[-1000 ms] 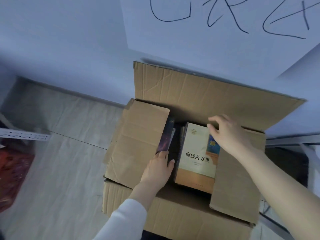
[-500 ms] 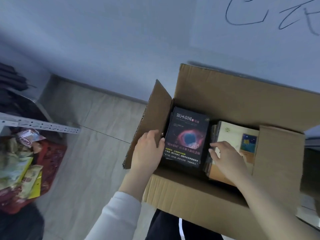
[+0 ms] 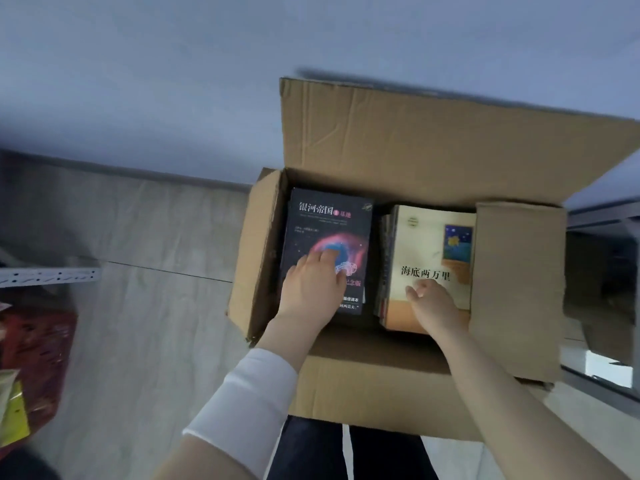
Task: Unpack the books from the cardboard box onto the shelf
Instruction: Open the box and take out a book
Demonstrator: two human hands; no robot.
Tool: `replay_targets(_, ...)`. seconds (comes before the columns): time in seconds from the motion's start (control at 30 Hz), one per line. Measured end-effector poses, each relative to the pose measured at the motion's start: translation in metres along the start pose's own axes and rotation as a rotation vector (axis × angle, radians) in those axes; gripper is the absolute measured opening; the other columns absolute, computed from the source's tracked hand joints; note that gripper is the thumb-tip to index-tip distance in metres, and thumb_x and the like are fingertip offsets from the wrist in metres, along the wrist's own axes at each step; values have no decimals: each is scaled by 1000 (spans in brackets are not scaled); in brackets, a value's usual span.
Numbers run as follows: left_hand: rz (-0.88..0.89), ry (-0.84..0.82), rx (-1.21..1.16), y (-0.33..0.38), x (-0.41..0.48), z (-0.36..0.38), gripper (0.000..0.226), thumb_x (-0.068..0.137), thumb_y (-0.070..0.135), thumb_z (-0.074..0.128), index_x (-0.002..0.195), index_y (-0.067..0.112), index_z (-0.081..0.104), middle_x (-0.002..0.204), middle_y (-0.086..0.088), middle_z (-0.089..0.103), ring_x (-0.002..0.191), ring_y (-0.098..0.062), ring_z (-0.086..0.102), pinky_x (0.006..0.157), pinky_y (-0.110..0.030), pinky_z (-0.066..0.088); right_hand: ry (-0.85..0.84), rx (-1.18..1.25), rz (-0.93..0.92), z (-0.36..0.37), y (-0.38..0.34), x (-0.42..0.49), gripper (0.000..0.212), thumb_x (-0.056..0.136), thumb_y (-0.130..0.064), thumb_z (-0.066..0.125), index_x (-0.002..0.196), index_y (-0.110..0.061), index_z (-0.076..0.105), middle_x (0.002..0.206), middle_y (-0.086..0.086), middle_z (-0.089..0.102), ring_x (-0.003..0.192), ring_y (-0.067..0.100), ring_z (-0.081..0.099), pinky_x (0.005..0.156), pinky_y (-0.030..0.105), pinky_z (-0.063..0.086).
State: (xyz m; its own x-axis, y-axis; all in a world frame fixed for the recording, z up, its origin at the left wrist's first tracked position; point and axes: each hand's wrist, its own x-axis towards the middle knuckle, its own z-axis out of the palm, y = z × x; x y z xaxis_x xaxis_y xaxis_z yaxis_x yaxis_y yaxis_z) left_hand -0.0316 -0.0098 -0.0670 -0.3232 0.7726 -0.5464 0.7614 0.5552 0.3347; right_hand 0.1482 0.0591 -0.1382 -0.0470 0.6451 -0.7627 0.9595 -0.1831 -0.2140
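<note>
Head view: cardboard box (image 3: 398, 386) open, flaps up. Left hand (image 3: 313, 289) lies flat on the black book (image 3: 327, 233) inside it, gripping nothing; right hand (image 3: 433, 304) rests loosely spread on the cream book (image 3: 429, 251) alongside. Both stacks still unpacked; shelving unstarted, seemingly.

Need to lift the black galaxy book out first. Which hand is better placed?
Left. The left hand already lies flat on the black book; the right hand rests on the cream book beside it.

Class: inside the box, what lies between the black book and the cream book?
In the head view, only a narrow dark gap separates black book and cream book; nothing visible there.
</note>
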Motion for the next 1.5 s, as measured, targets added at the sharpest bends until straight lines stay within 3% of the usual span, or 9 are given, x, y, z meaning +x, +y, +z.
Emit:
replay_targets(0.13,53,-67,84,32,-2,3,41,99,30,38,137,17,43,133,-6,55,117,-23,57,96,-33,47,112,122,79,-33,26,-17,46,97,-30,41,136,-6,43,138,13,51,125,29,49,99,34,39)
replay_targets(0.27,121,-81,158,69,-9,6,40,99,32,39,136,18,44,135,-5,54,121,-21,55,100,-33,45,198,223,6,-69,38,-57,47,95,-30,45,138,-10,41,138,8,51,122,24,53,93,36,46)
replay_targets(0.53,191,-36,367,136,-11,21,43,99,31,39,140,16,42,136,-4,52,127,-21,48,105,-34,37,432,-258,-70,-142,110,-74,45,94,-39,40,129,-12,48,125,10,55,113,25,56,89,37,52)
replay_targets(0.73,151,-38,463,154,-8,45,42,99,30,39,137,15,44,136,-5,53,126,-22,48,103,-34,37,363,-606,-226,-162,151,-35,39,92,-28,47,123,-5,53,125,19,55,109,36,53,88,41,43)
replay_targets(0.87,65,-67,402,148,-13,54,42,98,30,41,137,15,43,136,-5,53,127,-23,48,107,-35,35,328,-605,-277,-158,145,-28,41,94,-29,44,127,-5,51,121,17,58,107,32,56,87,40,45)
replay_targets(1.0,-70,-150,211,131,-12,77,49,97,30,43,143,16,34,138,-7,49,127,-25,48,101,-36,41,274,-415,-319,-139,129,-9,47,97,-36,38,137,-13,41,137,7,49,124,23,49,99,32,42)
replay_targets(1.2,-283,-209,-127,98,28,140,69,97,34,46,152,11,11,150,-12,34,137,-29,38,108,-42,35,166,-9,-236,-87,105,70,48,92,-40,49,130,-10,47,130,8,52,117,22,52,83,31,45)
replay_targets(1.4,-383,-145,-421,78,57,171,60,93,35,53,143,10,32,139,-11,50,127,-28,50,103,-41,43,84,405,-89,-60,104,122,58,84,-43,61,126,-6,48,126,11,58,111,26,59,87,38,50)
replay_targets(1.5,-422,-158,-519,75,58,169,58,91,36,56,141,12,38,134,-7,56,122,-26,54,94,-35,46,-68,646,-20,-62,104,123,41,85,-35,64,116,-11,53,113,7,65,90,18,64,68,28,50)
